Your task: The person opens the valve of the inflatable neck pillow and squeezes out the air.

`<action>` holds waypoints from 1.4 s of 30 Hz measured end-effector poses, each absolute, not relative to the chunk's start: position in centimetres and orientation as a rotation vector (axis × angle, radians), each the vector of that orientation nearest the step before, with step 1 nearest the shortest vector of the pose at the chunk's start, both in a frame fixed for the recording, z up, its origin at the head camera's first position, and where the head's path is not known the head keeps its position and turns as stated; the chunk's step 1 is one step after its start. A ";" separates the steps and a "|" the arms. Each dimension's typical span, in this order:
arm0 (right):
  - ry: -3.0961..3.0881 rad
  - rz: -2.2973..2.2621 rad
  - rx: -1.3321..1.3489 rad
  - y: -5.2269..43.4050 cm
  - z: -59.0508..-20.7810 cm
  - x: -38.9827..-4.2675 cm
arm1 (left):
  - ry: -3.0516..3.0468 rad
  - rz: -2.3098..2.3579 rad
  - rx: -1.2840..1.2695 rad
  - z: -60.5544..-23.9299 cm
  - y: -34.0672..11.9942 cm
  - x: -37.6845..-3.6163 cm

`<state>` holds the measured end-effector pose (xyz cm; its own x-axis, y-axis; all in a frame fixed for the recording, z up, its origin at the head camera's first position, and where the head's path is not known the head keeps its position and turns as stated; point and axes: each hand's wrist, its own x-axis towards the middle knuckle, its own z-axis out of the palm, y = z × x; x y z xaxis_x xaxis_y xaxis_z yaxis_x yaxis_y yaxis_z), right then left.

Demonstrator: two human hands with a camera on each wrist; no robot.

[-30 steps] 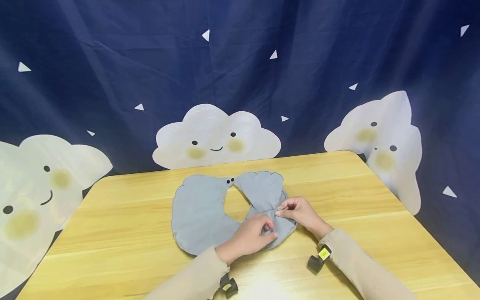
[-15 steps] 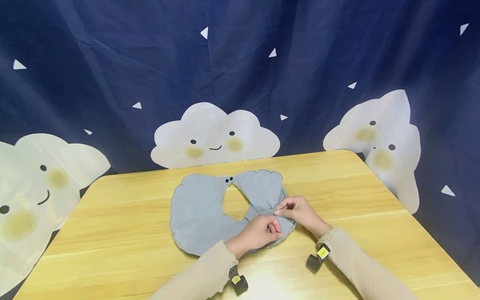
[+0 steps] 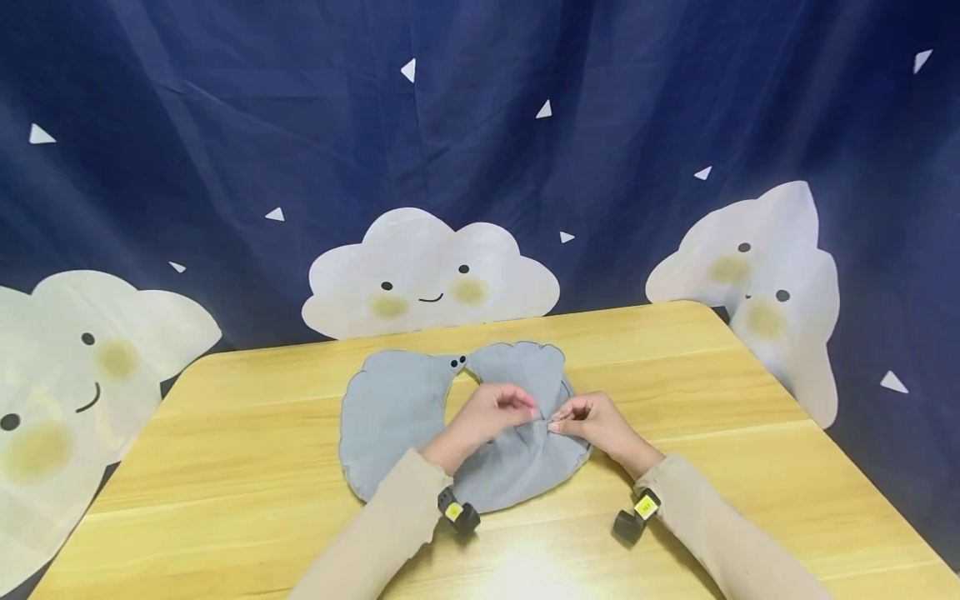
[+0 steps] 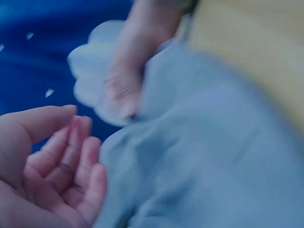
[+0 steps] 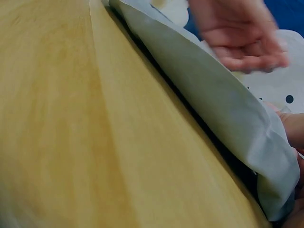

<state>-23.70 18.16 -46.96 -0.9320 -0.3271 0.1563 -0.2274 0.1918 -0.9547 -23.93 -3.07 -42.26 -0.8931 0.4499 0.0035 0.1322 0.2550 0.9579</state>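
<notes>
Flat near the middle of the wooden table, a deflated grey neck pillow, its open gap toward 12 o'clock. Right hand pinching a fold of the pillow's fabric at about 4 o'clock of the central hole. Left hand just beside it at 9 o'clock, fingers loosely curled, gripping nothing, hovering over the grey fabric.
</notes>
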 end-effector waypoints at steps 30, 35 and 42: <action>2.366 -1.852 -0.522 17.8 -46.7 -23.6 | 2.143 2.069 0.427 -44.2 -0.5 -28.9; 2.366 -1.848 -0.514 18.0 -46.6 -23.7 | 2.213 1.985 0.421 -46.1 0.0 -30.0; 2.366 -1.842 -0.498 17.8 -45.5 -23.2 | 2.348 1.800 0.440 -46.4 0.4 -29.9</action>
<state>-23.20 17.78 -45.49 -0.9413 -0.3162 0.1183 -0.1923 0.2139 -0.9577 -29.94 0.36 -46.41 -0.9457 0.3198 0.0584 0.1393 0.2364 0.9616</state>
